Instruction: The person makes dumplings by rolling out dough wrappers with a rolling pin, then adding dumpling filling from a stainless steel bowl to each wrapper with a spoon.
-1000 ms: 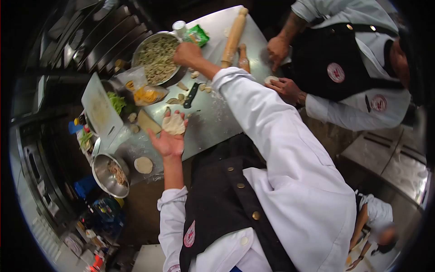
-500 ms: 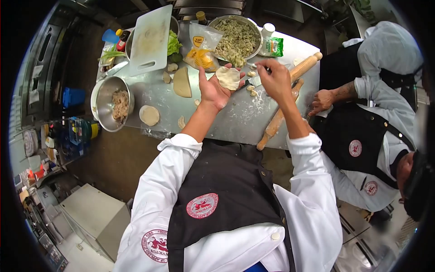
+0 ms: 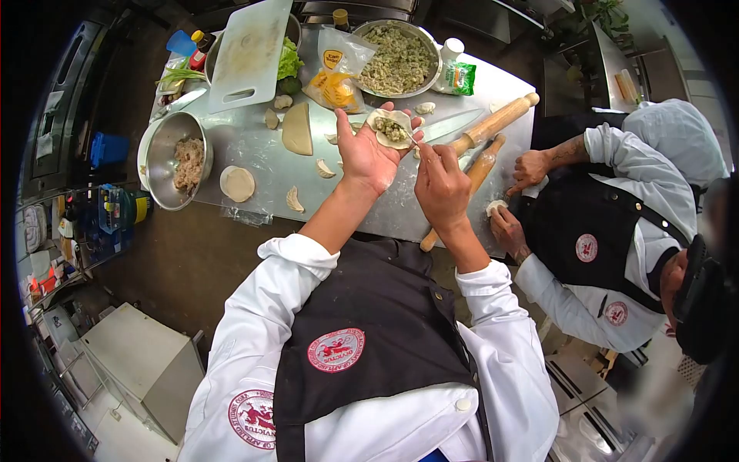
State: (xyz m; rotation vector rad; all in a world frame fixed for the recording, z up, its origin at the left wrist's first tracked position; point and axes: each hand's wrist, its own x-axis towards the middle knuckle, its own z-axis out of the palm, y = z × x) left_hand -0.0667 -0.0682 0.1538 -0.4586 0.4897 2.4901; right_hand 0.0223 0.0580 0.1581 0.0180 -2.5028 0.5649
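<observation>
My left hand (image 3: 368, 154) is held palm up over the steel table (image 3: 254, 154), cupping a round dough wrapper (image 3: 390, 127) with a spoonful of green filling in its middle. My right hand (image 3: 440, 181) is closed on a thin utensil whose tip reaches the filling on the wrapper. The big steel bowl of green filling (image 3: 396, 60) stands just beyond the left hand. Folded dumplings (image 3: 295, 199) lie on the table near my left forearm.
A white cutting board (image 3: 250, 50), a yellow bag (image 3: 336, 79), a dough slab (image 3: 296, 129), a dough disc (image 3: 237, 183), a bowl of minced meat (image 3: 175, 158), two rolling pins (image 3: 493, 123) and a knife (image 3: 450, 125) crowd the table. A co-worker's hands (image 3: 531, 169) work dough at the right edge.
Filling now sits on the wrapper, which was bare before. My right hand moved from near the filling bowl down beside the left hand. The co-worker's second hand has come into view with dough.
</observation>
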